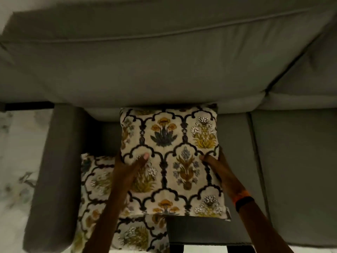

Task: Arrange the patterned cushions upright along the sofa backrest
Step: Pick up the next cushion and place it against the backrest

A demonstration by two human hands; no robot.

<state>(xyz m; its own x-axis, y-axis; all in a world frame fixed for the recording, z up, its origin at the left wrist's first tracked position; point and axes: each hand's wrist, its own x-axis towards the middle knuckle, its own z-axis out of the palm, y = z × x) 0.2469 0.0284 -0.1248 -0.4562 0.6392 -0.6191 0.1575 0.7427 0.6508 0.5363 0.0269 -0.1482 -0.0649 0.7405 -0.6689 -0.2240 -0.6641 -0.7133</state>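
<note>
Cream floral cushion (169,157) is clamped at both side edges by the left grip (131,167) and right grip (217,165), its top edge touching the grey backrest (145,70), apparently so it can be stood upright.

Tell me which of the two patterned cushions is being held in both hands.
The upper cushion, its far edge at the backrest, gripped by the left hand and right hand. The other cushion lies untouched beneath it by the armrest.
</note>
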